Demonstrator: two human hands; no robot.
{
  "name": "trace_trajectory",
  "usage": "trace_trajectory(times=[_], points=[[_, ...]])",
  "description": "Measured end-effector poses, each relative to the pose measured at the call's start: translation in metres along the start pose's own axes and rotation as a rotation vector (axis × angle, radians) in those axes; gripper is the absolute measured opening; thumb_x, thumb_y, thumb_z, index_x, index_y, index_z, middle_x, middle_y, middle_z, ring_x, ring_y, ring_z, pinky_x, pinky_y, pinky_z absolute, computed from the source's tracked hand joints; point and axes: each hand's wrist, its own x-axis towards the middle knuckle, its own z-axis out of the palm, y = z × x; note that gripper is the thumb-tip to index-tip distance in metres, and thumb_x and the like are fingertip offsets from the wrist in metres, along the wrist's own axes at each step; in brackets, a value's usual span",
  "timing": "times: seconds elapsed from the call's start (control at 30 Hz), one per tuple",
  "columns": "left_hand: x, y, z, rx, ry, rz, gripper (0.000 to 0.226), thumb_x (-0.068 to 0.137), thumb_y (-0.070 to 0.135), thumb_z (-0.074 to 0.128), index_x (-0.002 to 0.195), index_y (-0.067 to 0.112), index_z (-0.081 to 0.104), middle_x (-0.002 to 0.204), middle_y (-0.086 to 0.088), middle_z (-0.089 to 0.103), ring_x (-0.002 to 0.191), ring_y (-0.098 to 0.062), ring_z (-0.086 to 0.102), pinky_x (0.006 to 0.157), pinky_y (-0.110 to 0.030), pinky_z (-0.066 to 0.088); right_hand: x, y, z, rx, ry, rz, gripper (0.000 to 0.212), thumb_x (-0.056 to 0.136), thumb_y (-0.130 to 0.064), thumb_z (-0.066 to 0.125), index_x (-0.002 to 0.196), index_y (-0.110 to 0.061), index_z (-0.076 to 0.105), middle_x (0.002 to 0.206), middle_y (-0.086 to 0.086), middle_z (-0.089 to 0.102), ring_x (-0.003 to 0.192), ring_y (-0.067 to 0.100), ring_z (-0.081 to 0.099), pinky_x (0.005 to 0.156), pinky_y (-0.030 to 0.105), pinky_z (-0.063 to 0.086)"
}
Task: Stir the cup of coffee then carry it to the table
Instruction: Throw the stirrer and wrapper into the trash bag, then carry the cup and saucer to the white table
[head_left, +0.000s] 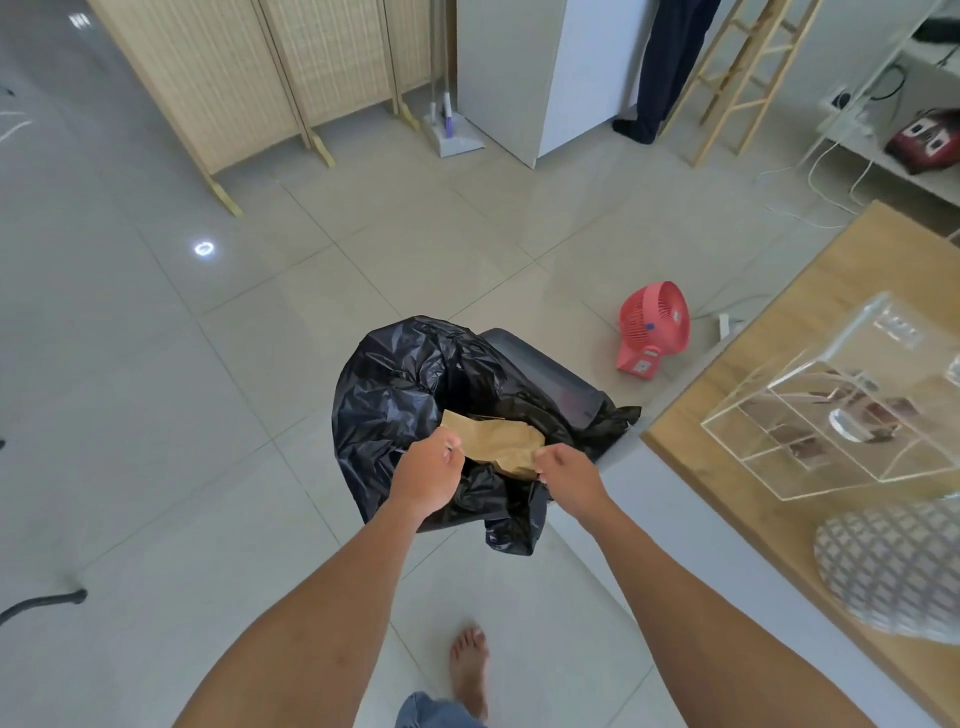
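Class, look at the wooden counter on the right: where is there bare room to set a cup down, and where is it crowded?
The wooden counter is bare along its far corner, between its edge and the clear acrylic box, and in the near strip beside the patterned cloth. The middle is crowded by the box. Both hands are busy over the black bin bag.

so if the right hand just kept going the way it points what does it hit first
Most likely the brown paper lying in the black bin bag: the right hand points forward and down into the bag's mouth, right at the paper's edge. Depth is unclear, so it may already touch it.
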Motion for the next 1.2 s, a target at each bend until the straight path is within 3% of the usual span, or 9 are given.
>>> trace_trajectory(times=[0.17,0.33,0.43,0.53,0.6,0.77,0.93,1.1,1.2], points=[[-0.012,0.031,-0.002,0.023,0.034,0.065,0.035,0.101,0.027,0.036,0.116,0.011,0.064,0.099,-0.011,0.072,0.095,-0.029,0.066,0.078,-0.034,0.048,-0.023,-0.005,-0.022,0.109,0.063,-0.053,0.034,0.097,-0.029,0.041,0.101,-0.006,0.065,0.099,0.012,0.068,0.093,0.026,0.063,0.088,0.044,0.052],[-0.042,0.074,-0.002,0.010,0.042,0.144,0.029,0.102,0.028,0.036,0.107,0.016,0.062,0.093,-0.005,0.070,0.085,-0.024,0.063,0.072,-0.033,0.050,-0.058,0.003,-0.044,0.193,0.094,-0.123,0.038,0.094,-0.029,0.043,0.094,0.002,0.065,0.081,0.011,0.064,0.076,0.021,0.058,0.078,0.049,0.055],[-0.061,0.100,0.001,0.035,0.041,0.180,0.034,0.102,0.031,0.036,0.090,0.012,0.062,0.085,-0.005,0.069,0.081,-0.025,0.062,0.071,-0.036,0.048,-0.083,0.012,-0.057,0.227,0.105,-0.138,0.039,0.097,-0.029,0.043,0.085,-0.001,0.068,0.076,0.006,0.064,0.072,0.021,0.058,0.071,0.041,0.051],[-0.082,0.128,0.007,0.047,0.039,0.211,0.039,0.102,0.031,0.036,0.067,0.016,0.045,0.067,-0.005,0.057,0.068,-0.027,0.056,0.061,-0.037,0.040,-0.107,0.026,-0.071,0.242,0.121,-0.151,0.039,0.099,-0.028,0.042,0.074,-0.011,0.067,0.066,-0.004,0.062,0.060,0.013,0.056,0.051,0.020,0.045],[-0.100,0.147,0.014,0.063,0.039,0.241,0.041,0.102,0.030,0.038,0.062,0.018,0.040,0.062,-0.002,0.052,0.062,-0.026,0.052,0.058,-0.035,0.037,-0.126,0.040,-0.084,0.264,0.137,-0.162,0.036,0.098,-0.026,0.043,0.071,-0.015,0.065,0.062,-0.005,0.061,0.053,0.007,0.055,0.046,0.015,0.041],[-0.143,0.188,0.038,0.095,0.012,0.307,0.042,0.101,0.030,0.041,0.061,0.017,0.040,0.059,0.000,0.050,0.061,-0.025,0.050,0.059,-0.037,0.039,-0.165,0.084,-0.112,0.305,0.170,-0.155,0.032,0.098,-0.023,0.044,0.075,-0.014,0.065,0.070,-0.002,0.062,0.064,0.016,0.055,0.057,0.024,0.042],[-0.176,0.227,0.070,0.087,-0.033,0.362,0.035,0.099,0.025,0.040,0.076,0.003,0.054,0.070,-0.011,0.061,0.070,-0.033,0.057,0.062,-0.041,0.044,-0.198,0.137,-0.141,0.343,0.251,-0.116,0.030,0.096,-0.024,0.045,0.078,-0.013,0.066,0.070,-0.006,0.063,0.059,0.009,0.055,0.052,0.020,0.043],[-0.206,0.263,0.106,0.103,-0.087,0.420,0.034,0.097,0.025,0.040,0.080,0.001,0.057,0.076,-0.014,0.064,0.074,-0.033,0.060,0.065,-0.044,0.048,-0.231,0.186,-0.170,0.343,0.318,-0.073,0.029,0.095,-0.026,0.043,0.076,-0.017,0.064,0.076,-0.001,0.064,0.066,0.015,0.057,0.057,0.025,0.044],[-0.222,0.285,0.128,0.120,-0.144,0.447,0.035,0.097,0.026,0.039,0.081,0.003,0.060,0.080,-0.011,0.066,0.077,-0.030,0.061,0.071,-0.045,0.052,-0.251,0.213,-0.186,0.331,0.362,-0.093,0.026,0.095,-0.023,0.043,0.078,-0.018,0.062,0.076,-0.005,0.062,0.064,0.010,0.057,0.058,0.024,0.044]])
